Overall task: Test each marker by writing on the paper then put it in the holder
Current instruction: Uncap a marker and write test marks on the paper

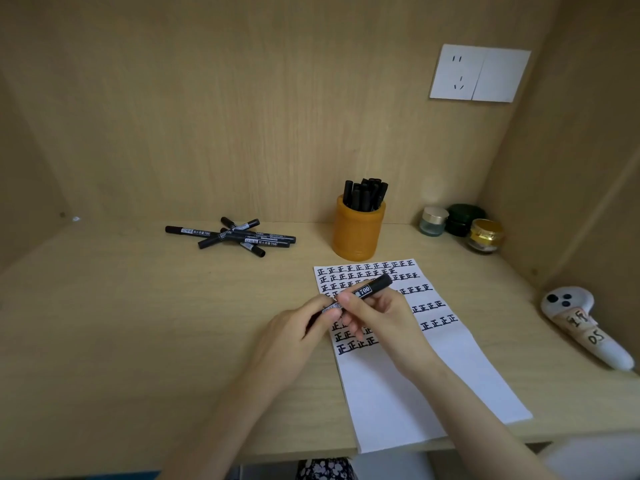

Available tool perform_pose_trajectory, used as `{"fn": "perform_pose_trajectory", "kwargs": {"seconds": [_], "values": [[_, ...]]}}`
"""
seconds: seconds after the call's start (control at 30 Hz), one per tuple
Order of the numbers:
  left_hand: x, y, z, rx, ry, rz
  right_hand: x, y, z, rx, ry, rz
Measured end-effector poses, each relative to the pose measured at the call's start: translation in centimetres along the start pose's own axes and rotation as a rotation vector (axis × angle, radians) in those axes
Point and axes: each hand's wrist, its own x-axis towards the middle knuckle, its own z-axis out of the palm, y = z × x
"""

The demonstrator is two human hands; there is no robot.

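A black marker (369,289) lies slanted in the air over the white paper (415,382), held by both hands. My left hand (294,336) grips its lower left end, and my right hand (377,318) pinches the barrel near the middle. The paper carries rows of black written characters on its upper part. An orange holder (358,230) stands behind the paper with several black markers upright in it. To the left, a loose pile of several black markers (235,235) lies on the desk.
Three small jars (460,225) stand at the back right corner. A white controller (585,325) with taped labels lies at the right. A wall socket plate (479,73) is on the back panel. The desk's front edge (242,455) runs just below my forearms.
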Motion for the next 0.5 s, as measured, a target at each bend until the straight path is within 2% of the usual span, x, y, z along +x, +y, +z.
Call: {"fn": "perform_pose_trajectory", "kwargs": {"seconds": [0.33,0.4,0.5], "values": [[-0.6,0.6,0.1,-0.390,-0.088,-0.036,-0.9,0.4,-0.4,-0.023,-0.005,0.006],[-0.9,0.4,0.1,-0.402,-0.107,-0.039,-1.2,0.5,-0.3,-0.018,-0.018,0.015],[-1.5,0.7,0.1,-0.325,-0.146,-0.058,-1.6,0.9,-0.1,0.049,0.068,0.040]]}}
